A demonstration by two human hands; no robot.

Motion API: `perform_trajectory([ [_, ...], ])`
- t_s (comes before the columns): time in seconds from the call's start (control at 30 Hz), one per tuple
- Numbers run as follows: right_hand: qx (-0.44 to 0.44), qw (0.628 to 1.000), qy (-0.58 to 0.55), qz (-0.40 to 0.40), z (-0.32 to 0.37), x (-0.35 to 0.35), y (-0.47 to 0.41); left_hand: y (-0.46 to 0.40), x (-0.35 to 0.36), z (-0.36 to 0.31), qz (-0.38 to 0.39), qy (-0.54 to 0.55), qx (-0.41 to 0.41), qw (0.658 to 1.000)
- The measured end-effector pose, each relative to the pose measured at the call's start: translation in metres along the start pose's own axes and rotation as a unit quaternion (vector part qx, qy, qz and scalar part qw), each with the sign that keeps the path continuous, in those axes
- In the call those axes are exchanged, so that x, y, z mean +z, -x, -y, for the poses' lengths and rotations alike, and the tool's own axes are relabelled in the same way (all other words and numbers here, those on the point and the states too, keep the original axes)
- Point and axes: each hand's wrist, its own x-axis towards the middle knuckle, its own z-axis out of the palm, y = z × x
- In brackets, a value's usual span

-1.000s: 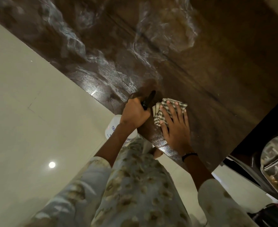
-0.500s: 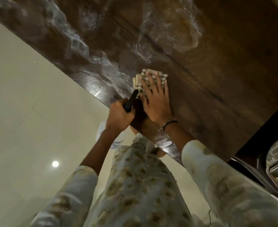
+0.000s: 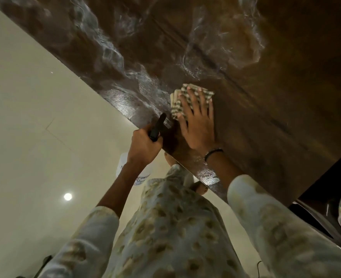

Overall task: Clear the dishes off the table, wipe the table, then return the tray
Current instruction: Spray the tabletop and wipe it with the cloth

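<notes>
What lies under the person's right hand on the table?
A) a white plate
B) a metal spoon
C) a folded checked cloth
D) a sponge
C: the right hand presses flat, fingers straight, on a folded checked cloth lying on the dark table.

The table (image 3: 266, 97) is dark brown wood with a seam running across its top and pale wet streaks over the left part — the near edge shines. A folded checked cloth (image 3: 185, 97) lies flat on it close to that edge. The table stands on a pale tiled floor (image 3: 35, 127) — glossy, with one bright spot of reflected light.
</notes>
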Motion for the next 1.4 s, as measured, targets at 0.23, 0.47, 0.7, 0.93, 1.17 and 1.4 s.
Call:
perform_trajectory([
  [0.23, -0.152, 0.986, 0.027, 0.061, -0.02, 0.006, 0.081, 0.0, -0.011, 0.012, -0.019, 0.025, -0.003, 0.999],
  [0.47, -0.032, 0.999, 0.002, 0.012, 0.037, 0.015, 0.032, -0.003, -0.022, 0.023, -0.044, 0.025, -0.012, 0.999],
  [0.7, -0.165, 0.985, 0.0, 0.059, 0.028, 0.023, 0.062, -0.01, -0.021, 0.018, -0.051, 0.032, -0.007, 0.998],
  [0.93, 0.031, 0.999, 0.02, 0.012, -0.047, -0.009, 0.055, -0.025, -0.001, -0.033, 0.035, 0.003, 0.056, 0.998],
  [1.17, 0.084, 0.996, -0.003, -0.018, -0.055, -0.011, 0.044, -0.054, 0.034, -0.096, 0.079, -0.019, 0.08, 0.994],
  [1.4, 0.084, 0.996, -0.014, -0.035, -0.052, -0.008, 0.049, -0.067, 0.047, -0.125, 0.112, -0.057, 0.094, 0.988],
])
